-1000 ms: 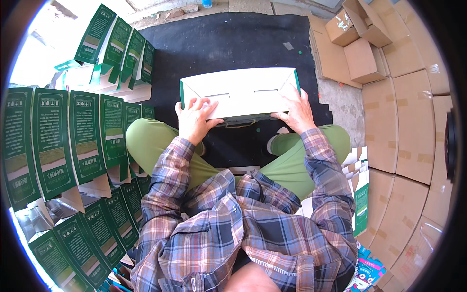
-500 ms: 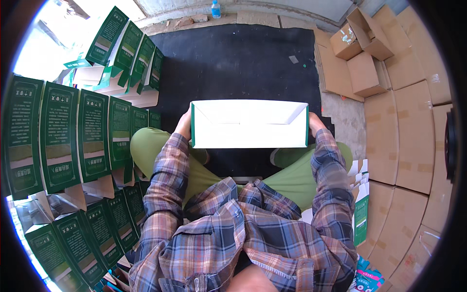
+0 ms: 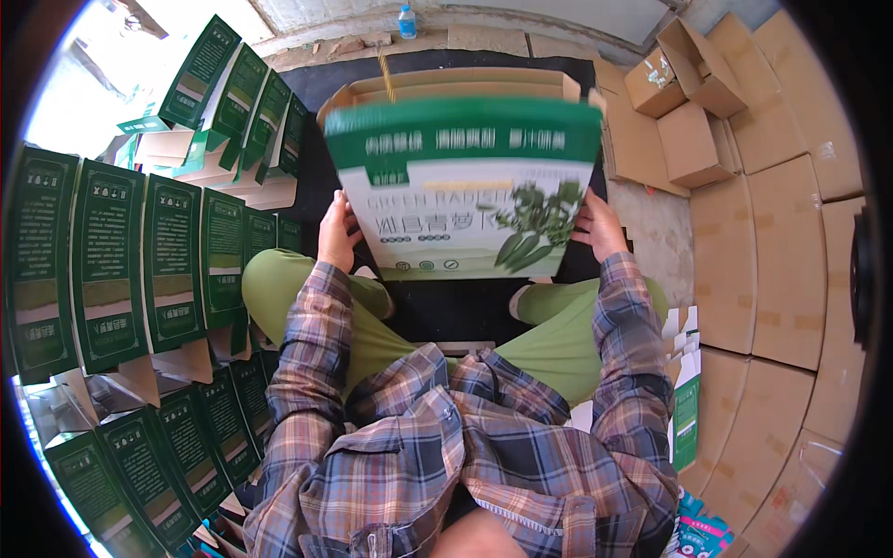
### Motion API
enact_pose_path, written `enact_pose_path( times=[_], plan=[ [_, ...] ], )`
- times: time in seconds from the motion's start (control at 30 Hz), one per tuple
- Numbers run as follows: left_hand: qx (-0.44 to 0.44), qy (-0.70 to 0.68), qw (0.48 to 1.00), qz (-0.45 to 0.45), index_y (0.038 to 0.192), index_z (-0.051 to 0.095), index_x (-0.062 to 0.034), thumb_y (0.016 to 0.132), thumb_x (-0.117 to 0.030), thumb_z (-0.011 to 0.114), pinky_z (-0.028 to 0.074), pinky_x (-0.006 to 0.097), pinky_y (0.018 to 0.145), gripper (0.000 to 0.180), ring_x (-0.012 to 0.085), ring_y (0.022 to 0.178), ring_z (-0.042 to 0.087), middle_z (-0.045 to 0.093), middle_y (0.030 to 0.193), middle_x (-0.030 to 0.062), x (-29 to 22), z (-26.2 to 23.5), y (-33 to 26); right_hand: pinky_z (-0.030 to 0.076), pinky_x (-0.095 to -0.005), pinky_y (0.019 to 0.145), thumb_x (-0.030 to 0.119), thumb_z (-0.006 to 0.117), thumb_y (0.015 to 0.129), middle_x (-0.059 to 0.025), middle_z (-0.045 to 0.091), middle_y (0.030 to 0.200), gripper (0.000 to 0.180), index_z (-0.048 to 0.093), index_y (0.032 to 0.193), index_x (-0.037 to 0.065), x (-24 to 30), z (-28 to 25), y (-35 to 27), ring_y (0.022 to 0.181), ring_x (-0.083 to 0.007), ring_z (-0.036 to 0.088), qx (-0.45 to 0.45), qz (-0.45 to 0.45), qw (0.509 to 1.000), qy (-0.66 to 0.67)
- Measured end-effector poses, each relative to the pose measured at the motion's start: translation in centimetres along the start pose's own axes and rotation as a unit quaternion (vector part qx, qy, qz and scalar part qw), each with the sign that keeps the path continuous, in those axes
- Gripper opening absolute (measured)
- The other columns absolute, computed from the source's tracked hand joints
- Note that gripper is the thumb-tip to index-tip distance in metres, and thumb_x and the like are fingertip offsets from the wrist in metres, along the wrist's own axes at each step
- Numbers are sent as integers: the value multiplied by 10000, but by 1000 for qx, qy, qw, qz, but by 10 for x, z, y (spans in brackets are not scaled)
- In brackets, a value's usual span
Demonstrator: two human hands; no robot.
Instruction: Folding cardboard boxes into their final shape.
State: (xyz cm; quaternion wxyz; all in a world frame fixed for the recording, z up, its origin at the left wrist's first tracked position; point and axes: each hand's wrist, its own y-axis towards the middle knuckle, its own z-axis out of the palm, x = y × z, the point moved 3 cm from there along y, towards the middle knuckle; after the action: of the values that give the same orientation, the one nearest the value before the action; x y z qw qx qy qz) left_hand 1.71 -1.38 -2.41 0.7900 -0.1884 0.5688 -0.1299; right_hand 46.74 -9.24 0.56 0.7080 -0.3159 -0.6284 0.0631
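Note:
A green and white carton (image 3: pixel 446 209) with a vegetable picture on its front is in front of me, between my knees. Its far top edge stands open, showing brown cardboard inside (image 3: pixel 465 84) and a twisted gold cord (image 3: pixel 385 74). The carton leans, and its upper edge is smeared by motion. My left hand (image 3: pixel 339 232) is at its lower left side, fingers curled against the edge. On the lower right side my right hand (image 3: pixel 601 225) does the same, its fingertips against the carton's edge.
Rows of upright green cartons (image 3: pixel 113 260) stand at my left, with more behind them (image 3: pixel 246 102). Stacked brown boxes (image 3: pixel 726 260) line the right, and small open boxes (image 3: pixel 693 144) lie at the far right. A black mat (image 3: pixel 446 312) covers the floor. A water bottle (image 3: pixel 407 22) stands at the back.
The carton has turned: its plain white flapped face was toward me, and now its printed front and open top show. My hands stay at its two sides, with more of their fingers visible.

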Motion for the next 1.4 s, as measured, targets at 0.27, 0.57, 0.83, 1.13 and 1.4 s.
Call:
enact_pose_path(
  times=[0.27,0.57,0.83,1.13,1.4],
  plan=[
    [27,49,996,-75,1130,576,-148,883,-397,514,404,437,863,357,188,1042,521,587,1107,37,22,-12,1,494,-439,815,322,480,934,-75,586,1158,363,491,1228,109,-30,16,8,1040,-239,569,70,65,988,-125],
    [-34,134,988,-70,1164,582,-150,901,-471,515,478,415,786,420,160,943,570,621,1035,27,9,0,-14,522,-385,710,391,483,901,-66,648,1033,416,528,1206,111,-23,8,-4,865,-223,654,59,98,962,-247],
    [-69,456,774,434,1248,552,-109,743,-228,761,448,333,858,559,244,1057,490,518,1108,86,-35,43,-50,440,-237,478,678,396,858,-66,671,903,702,606,1125,64,3,7,-28,617,-167,646,-41,92,970,-221],
    [242,592,634,435,1120,623,-120,714,-83,704,478,341,721,415,222,791,581,587,877,35,-9,88,-60,452,-235,510,161,638,820,-33,639,811,345,606,1119,-8,-4,13,-23,632,-82,560,27,-87,972,-217],
    [98,493,805,314,1324,451,-106,708,-53,717,480,351,750,673,253,819,580,579,951,84,-31,91,-62,417,-221,458,168,653,811,-46,652,935,486,532,1265,42,4,20,-24,657,-50,551,35,-80,971,-222]
  ],
)
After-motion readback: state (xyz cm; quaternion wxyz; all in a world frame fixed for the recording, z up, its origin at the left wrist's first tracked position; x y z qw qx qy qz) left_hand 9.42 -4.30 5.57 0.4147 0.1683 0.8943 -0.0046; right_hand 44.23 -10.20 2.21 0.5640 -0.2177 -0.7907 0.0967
